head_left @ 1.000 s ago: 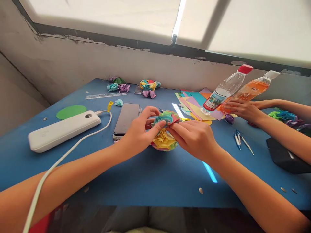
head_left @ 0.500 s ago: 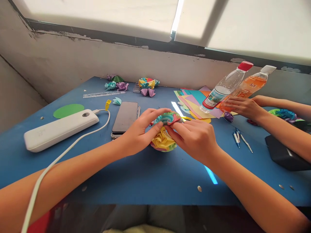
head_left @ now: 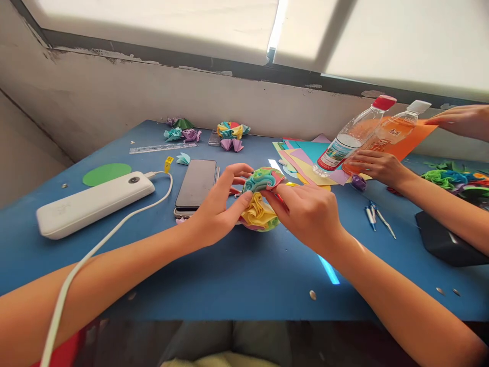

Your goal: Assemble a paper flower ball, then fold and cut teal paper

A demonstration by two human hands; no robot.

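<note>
A paper flower ball [head_left: 260, 209] of folded yellow, teal, green and pink paper is held between both hands above the blue table [head_left: 244, 285]. My left hand [head_left: 219, 204] grips its left side, with the thumb on the front and the fingers curled behind. My right hand [head_left: 309, 209] pinches the ball's right edge; its fingertips are partly hidden. Just left of the ball lies a dark-screened phone [head_left: 196, 183], stacked on another flat device.
A white power bank [head_left: 95, 204] with its cable [head_left: 114, 229] lies left, near a green paper disc [head_left: 107, 175]. Coloured paper sheets [head_left: 301, 163], two bottles [head_left: 340, 148] and pens [head_left: 372, 214] are right. Another person's hand [head_left: 382, 171] touches a bottle; their other holds orange paper [head_left: 410, 142].
The ball has turned slightly in my hands, and my left fingers have spread and shifted behind it. The other person has lifted an orange sheet behind the bottles.
</note>
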